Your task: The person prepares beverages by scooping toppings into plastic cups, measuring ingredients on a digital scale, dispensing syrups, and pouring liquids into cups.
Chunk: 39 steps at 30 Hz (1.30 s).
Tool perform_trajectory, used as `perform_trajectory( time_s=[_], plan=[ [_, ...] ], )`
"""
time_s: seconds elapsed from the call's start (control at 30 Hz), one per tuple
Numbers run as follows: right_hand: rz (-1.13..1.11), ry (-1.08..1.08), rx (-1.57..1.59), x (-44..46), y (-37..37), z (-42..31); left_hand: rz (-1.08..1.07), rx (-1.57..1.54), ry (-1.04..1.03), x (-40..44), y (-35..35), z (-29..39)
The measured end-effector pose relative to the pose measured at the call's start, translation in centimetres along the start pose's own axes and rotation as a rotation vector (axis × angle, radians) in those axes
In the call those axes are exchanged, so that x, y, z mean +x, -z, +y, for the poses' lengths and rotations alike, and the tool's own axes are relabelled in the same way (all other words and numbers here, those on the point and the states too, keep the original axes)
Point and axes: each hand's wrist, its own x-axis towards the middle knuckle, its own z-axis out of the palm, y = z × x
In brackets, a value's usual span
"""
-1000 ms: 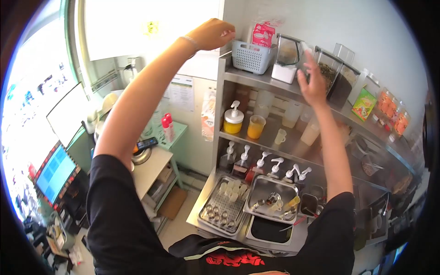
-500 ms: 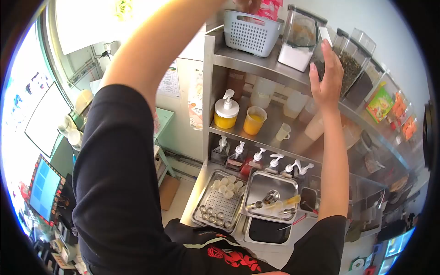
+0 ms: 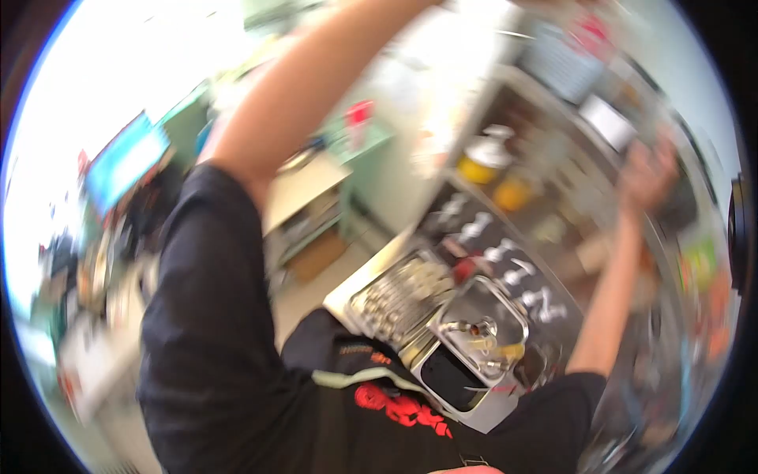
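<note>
Two bare arms in short black sleeves were raised toward a metal shelf. The left hand appeared only as a blurred strip at the upper edge, above a pale grey-blue plastic basket; whether its fingers were apart or clamped on something, one cannot tell. This basket stood on the shelf, with a bright pink packet at its top. The right hand was blurred, its fingers apart, just beside a clear container with a white lower part; contact between them cannot be told. Lower down were a white-topped pump bottle with yellow contents and a shiny rectangular steel pan with small utensils inside.
</note>
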Motion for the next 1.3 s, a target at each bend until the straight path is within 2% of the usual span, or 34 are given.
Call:
perform_trajectory(
  time_s=[0.07,0.1,0.13,0.17,0.2,0.23,0.27,0.3,0.33,0.37,0.4,0.47,0.5,0.53,0.57,0.6,0.67,0.73,0.83,0.87,0.93,1.0,1.03,1.23,1.3],
  plan=[
    [-0.144,-0.332,0.541,-0.9,0.2,-3.2,-0.025,-0.197,0.347,-8.6,-1.4,6.8],
    [-0.156,-0.525,0.771,-1.3,0.1,-4.6,-0.047,-0.310,0.377,-12.4,-2.3,10.2],
    [-0.187,-0.524,1.087,-1.9,2.4,-10.1,-0.066,-0.421,0.411,-16.3,-3.2,13.3],
    [-0.229,-0.548,1.397,-2.4,4.6,-15.5,0.036,-0.392,0.355,-19.4,-4.3,16.7],
    [-0.246,-0.584,1.633,-4.3,6.5,-20.8,0.105,-0.382,0.454,-22.7,-5.3,20.1],
    [-0.267,-0.692,1.697,-6.4,7.8,-25.6,0.120,-0.441,0.645,-26.6,-6.8,22.2],
    [-0.278,-0.806,1.759,-8.5,9.1,-30.4,0.275,-0.470,0.739,-29.4,-7.4,25.2],
    [-0.281,-0.925,1.818,-10.5,10.5,-35.2,0.381,-0.352,0.907,-32.2,-9.4,27.4],
    [-0.336,-0.932,1.873,-11.9,10.9,-37.5,0.444,-0.107,0.969,-35.0,-11.2,29.1],
    [-0.350,-1.062,1.871,-11.5,12.2,-40.9,0.477,-0.064,1.160,-36.7,-11.8,31.8],
    [-0.402,-1.154,1.948,-11.4,13.3,-43.3,0.574,-0.097,1.224,-38.0,-11.8,34.1],
    [-0.460,-1.220,1.983,-11.4,15.5,-46.9,0.614,-0.042,1.218,-39.9,-11.6,37.6],
    [-0.465,-1.221,1.989,-11.5,16.4,-48.1,0.711,-0.133,1.294,-40.4,-11.4,39.0],
    [-0.510,-1.090,1.898,-11.2,17.0,-50.7,0.831,-0.231,1.348,-42.4,-9.7,40.3],
    [-0.538,-0.981,1.799,-10.7,17.4,-52.3,0.812,-0.350,1.347,-43.4,-8.2,41.0],
    [-0.542,-0.981,1.800,-10.0,17.5,-53.9,0.814,-0.350,1.348,-44.3,-7.2,41.5],
    [-0.487,-1.076,1.768,-8.6,16.3,-57.7,0.914,-0.530,1.228,-46.5,-4.8,41.6],
    [-0.487,-1.098,1.773,-7.1,15.4,-61.6,0.883,-0.587,1.221,-48.6,-1.6,42.6],
    [-0.448,-1.169,1.829,-4.2,14.9,-67.6,1.105,-0.787,1.014,-52.1,2.4,43.1],
    [-0.459,-1.160,1.814,-3.7,14.6,-69.3,1.072,-0.696,0.957,-53.0,4.2,43.1],
    [-0.367,-0.932,1.810,-3.2,14.3,-72.0,1.047,-0.622,0.898,-54.3,7.8,43.3],
    [-0.351,-1.020,1.875,-1.5,15.1,-73.6,0.930,-0.586,0.744,-54.7,11.0,43.7],
    [-0.362,-1.023,1.881,-0.7,15.3,-74.3,0.956,-0.694,0.724,-54.9,11.7,43.8],
    [-0.400,-1.048,1.703,1.4,15.5,-76.1,0.863,-0.744,0.846,-55.3,15.5,44.2],
    [-0.404,-0.988,1.618,0.8,15.6,-76.1,0.848,-0.772,0.909,-55.5,16.3,44.2]
  ],
)
